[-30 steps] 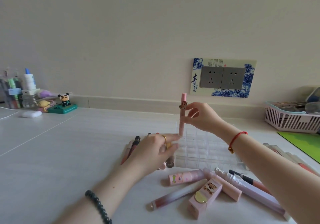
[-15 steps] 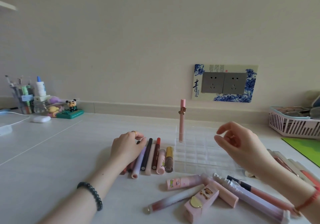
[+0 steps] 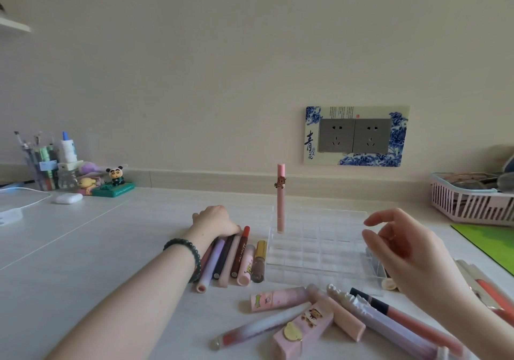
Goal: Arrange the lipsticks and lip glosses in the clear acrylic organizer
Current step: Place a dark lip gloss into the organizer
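The clear acrylic organizer (image 3: 328,251) sits mid-table with a grid of slots. One tall pink lip gloss (image 3: 280,198) with a small charm stands upright in its back left slot. A row of lipsticks and glosses (image 3: 236,259) lies just left of the organizer. My left hand (image 3: 215,222) rests on the far ends of that row, fingers curled over the tubes; whether it grips one is unclear. My right hand (image 3: 400,251) hovers over the organizer's right side, fingers loose, holding nothing. More tubes (image 3: 319,312) lie scattered in front.
A pink basket (image 3: 470,203) stands at the back right, with a green mat (image 3: 489,242) in front of it. Pen holder, bottles, figurines (image 3: 115,176) and a white earbud case (image 3: 68,198) crowd the back left. A wall socket plate (image 3: 354,137) is behind.
My right hand let go of the tall pink gloss, left standing in the organizer, and drew back right. My left hand moved from the organizer's edge onto the row of tubes.
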### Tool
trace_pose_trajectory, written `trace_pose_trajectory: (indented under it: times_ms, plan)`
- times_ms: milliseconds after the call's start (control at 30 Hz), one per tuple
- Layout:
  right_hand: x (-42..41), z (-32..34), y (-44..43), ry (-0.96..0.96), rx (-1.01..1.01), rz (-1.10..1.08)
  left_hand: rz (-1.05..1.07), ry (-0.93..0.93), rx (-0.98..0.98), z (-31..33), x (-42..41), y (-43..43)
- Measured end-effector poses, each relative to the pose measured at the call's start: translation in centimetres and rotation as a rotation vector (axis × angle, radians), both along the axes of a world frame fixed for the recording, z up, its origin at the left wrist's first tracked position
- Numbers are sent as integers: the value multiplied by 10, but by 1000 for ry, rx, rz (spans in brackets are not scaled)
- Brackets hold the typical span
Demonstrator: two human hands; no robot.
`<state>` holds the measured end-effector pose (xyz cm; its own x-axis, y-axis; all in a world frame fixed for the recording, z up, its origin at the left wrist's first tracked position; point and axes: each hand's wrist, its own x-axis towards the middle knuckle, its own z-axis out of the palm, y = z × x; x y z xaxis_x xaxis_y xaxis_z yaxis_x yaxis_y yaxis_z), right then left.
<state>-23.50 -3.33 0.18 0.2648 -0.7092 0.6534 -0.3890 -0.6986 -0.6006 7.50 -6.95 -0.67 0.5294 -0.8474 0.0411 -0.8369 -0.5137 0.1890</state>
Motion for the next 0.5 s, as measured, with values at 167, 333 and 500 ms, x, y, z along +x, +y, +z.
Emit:
trace_pose_trajectory:
  times_ms: [167,333,500]
  plan:
    - [-1,-1,0,-14,9,-7,-5,-14,7,1,-1,-3]
    - [0,-2,2,-13,4,1,-54,52,-146,23,2,5]
    - [4,-4,7,12,3,8,-192,174,-469,56,5,29]
